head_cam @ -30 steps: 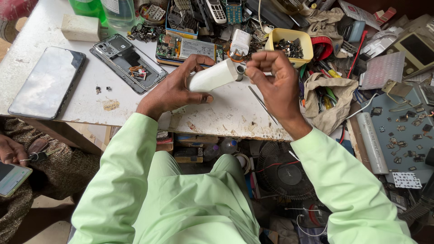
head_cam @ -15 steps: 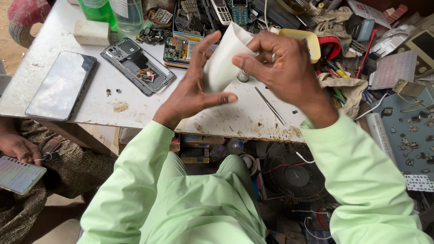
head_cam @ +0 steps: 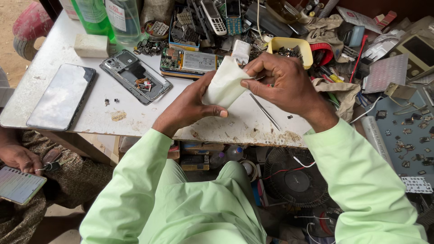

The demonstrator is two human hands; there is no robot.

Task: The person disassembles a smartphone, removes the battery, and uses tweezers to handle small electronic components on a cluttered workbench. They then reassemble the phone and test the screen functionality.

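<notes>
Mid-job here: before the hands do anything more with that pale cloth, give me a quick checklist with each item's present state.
1. Grip on the pale folded cloth: ok, left hand cups it from below and right hand pinches its upper edge.
2. Cloth off the bench: ok, it is held above the white worn table.
3. Opened grey phone body: ok, it lies flat to the left, apart from both hands.
4. Thin metal tweezers: ok, they lie on the table under the right hand, untouched.
5. Tiny loose screws: ok, they sit on the table beside the phone body.
6. Anything wrapped inside the cloth: cannot tell.
</notes>
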